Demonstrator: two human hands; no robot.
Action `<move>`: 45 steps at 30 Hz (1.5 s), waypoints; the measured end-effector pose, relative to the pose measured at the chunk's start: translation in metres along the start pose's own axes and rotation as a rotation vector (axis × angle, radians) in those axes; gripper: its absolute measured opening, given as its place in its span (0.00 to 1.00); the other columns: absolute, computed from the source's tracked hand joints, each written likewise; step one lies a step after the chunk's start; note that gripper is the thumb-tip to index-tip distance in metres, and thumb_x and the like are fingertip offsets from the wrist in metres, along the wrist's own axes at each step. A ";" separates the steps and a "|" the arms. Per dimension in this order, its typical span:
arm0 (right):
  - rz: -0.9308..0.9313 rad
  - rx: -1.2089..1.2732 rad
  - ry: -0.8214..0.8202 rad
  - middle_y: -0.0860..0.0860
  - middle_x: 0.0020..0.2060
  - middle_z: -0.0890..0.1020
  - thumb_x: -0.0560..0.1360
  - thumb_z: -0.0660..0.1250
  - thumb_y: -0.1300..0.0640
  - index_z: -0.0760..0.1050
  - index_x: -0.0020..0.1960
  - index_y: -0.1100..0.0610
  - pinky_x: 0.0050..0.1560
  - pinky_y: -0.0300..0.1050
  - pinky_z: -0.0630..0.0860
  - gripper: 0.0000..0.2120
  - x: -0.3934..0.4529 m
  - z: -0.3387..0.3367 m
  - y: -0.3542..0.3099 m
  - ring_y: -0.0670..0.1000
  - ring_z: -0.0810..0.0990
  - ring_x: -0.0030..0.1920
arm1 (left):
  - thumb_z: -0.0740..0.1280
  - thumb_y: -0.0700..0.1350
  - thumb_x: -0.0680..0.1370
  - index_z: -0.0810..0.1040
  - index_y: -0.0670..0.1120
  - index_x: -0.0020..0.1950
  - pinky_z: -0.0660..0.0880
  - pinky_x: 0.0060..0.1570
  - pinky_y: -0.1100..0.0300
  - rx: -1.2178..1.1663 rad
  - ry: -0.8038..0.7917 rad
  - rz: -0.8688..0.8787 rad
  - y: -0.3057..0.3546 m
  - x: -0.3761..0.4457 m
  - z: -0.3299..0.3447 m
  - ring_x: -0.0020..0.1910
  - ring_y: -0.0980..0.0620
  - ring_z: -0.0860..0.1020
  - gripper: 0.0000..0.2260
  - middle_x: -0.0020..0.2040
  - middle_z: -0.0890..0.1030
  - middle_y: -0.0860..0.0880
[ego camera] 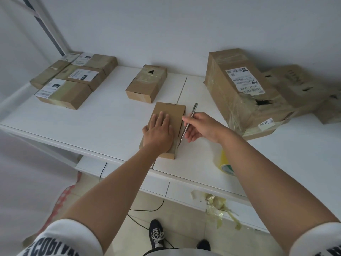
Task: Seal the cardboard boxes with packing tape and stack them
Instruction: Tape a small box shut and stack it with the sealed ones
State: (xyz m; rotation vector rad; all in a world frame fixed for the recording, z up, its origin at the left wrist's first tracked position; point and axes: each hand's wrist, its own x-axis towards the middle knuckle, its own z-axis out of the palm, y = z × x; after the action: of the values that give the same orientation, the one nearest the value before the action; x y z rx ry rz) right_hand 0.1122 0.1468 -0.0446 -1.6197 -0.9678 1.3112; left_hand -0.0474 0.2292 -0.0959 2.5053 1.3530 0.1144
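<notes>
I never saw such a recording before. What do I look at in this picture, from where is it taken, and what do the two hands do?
There is no machine here. A person wears a camera on the head, so this one picture looks forward and down at their own arms. The left hand lies flat on a small cardboard box on the white table. The right hand pinches a thin metal tool along the box's right edge; it may be a blade. A tape roll shows partly behind the right forearm. More boxes lie around: a taped group far left, one box in the middle, a large torn box on the right.
</notes>
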 end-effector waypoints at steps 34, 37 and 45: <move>-0.137 -0.083 0.368 0.55 0.27 0.80 0.82 0.62 0.51 0.71 0.42 0.56 0.28 0.40 0.74 0.12 0.002 -0.025 0.009 0.50 0.79 0.24 | 0.47 0.53 0.85 0.54 0.52 0.81 0.52 0.75 0.44 -0.024 0.014 -0.011 0.001 0.000 0.002 0.81 0.52 0.46 0.24 0.82 0.50 0.53; -0.228 -0.207 0.559 0.50 0.27 0.77 0.81 0.62 0.54 0.72 0.40 0.52 0.30 0.38 0.71 0.10 -0.001 -0.048 0.018 0.46 0.74 0.23 | 0.46 0.53 0.85 0.53 0.52 0.81 0.51 0.76 0.43 -0.017 0.003 -0.020 0.003 -0.001 0.002 0.81 0.52 0.45 0.24 0.82 0.49 0.53; -0.149 -0.757 0.391 0.55 0.61 0.79 0.79 0.60 0.65 0.74 0.66 0.56 0.60 0.47 0.73 0.17 0.006 -0.043 0.039 0.56 0.77 0.60 | 0.47 0.52 0.85 0.59 0.49 0.78 0.44 0.77 0.39 -0.009 0.005 -0.012 0.004 -0.003 -0.001 0.81 0.50 0.46 0.21 0.82 0.50 0.51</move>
State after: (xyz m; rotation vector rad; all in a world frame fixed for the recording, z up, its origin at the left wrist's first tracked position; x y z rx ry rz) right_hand 0.1583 0.1328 -0.0774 -2.1963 -1.3871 0.4918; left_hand -0.0458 0.2247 -0.0933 2.4905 1.3663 0.1238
